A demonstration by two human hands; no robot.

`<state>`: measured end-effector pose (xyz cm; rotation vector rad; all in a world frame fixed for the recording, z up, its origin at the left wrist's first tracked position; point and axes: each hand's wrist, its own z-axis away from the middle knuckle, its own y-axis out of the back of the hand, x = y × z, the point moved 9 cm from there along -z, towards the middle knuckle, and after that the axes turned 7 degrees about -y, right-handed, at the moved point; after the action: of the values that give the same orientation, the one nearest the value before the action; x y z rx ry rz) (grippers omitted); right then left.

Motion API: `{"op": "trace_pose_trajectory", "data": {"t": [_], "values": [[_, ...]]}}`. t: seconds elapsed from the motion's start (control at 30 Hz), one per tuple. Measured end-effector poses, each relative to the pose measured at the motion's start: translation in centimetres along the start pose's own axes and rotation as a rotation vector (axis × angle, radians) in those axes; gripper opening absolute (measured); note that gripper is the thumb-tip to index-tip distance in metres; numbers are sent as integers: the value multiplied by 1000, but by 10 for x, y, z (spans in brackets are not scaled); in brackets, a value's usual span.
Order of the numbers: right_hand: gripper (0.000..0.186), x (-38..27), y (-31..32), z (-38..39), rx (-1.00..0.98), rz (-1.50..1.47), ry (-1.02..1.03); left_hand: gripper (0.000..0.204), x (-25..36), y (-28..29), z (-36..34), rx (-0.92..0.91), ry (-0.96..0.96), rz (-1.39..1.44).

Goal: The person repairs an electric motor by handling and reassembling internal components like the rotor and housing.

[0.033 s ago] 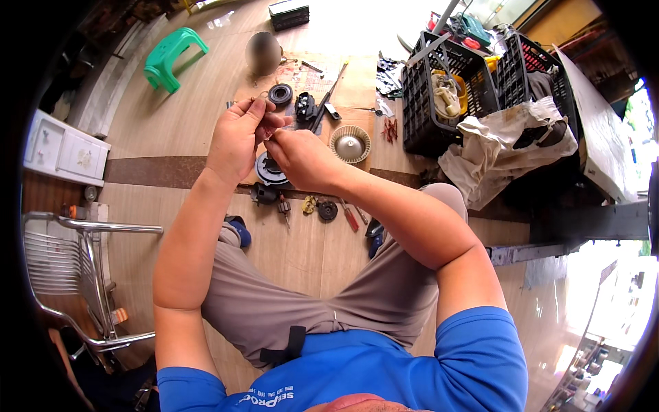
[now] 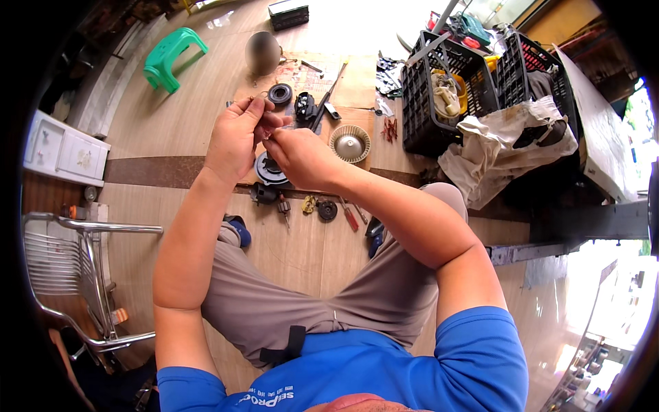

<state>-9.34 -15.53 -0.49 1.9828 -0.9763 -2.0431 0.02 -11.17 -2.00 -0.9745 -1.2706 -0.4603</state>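
My left hand [image 2: 237,141] is closed, thumb pressed on the fingers, with a thin curved wire [image 2: 263,94] poking out above the fingertips. Beside it my right hand [image 2: 302,156] is pinched shut, its fingertips close to the left ones; whatever small thing is in them is hidden. Just under the hands lies a round grey motor housing [image 2: 272,172], partly covered. A black ring-shaped part [image 2: 280,94] and a black plastic assembly [image 2: 305,106] rest on the cardboard [image 2: 357,75] beyond. To the right stands a pale finned blower wheel [image 2: 350,144].
Nearer me on the floor are a black cylinder [image 2: 263,193], a motor armature [image 2: 284,208], a black disc [image 2: 327,210] and a red-handled screwdriver [image 2: 351,217]. Black crates [image 2: 419,110] stand right, a green stool [image 2: 161,69] far left, a metal chair [image 2: 103,275] left.
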Motion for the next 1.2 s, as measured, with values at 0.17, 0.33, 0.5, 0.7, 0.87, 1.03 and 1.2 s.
{"op": "trace_pose_trajectory", "data": {"t": [0.17, 0.33, 0.5, 0.7, 0.87, 1.03, 1.2], "values": [[29, -4, 0, -3, -4, -40, 69, 25, 8, -2, -3, -98, 37, -39], [26, 13, 12, -4, 89, -75, 28, 21, 2, -14, -1, -115, 34, -123], [29, 21, 7, -2, 37, -26, 9, 18, -1, -12, 0, -56, -15, -214], [37, 18, 11, 0, 113, 160, -91, 14, -7, -9, 0, -7, -64, -320], [42, 19, 3, -6, 59, 199, -98, 17, -9, -1, -1, 110, -29, -153], [34, 14, -1, -11, 100, -2, 46, 20, -19, -2, -2, 109, 9, 53], [33, 16, -2, -13, 87, -122, -25, 23, -19, 2, -5, 99, 24, 152]]}}
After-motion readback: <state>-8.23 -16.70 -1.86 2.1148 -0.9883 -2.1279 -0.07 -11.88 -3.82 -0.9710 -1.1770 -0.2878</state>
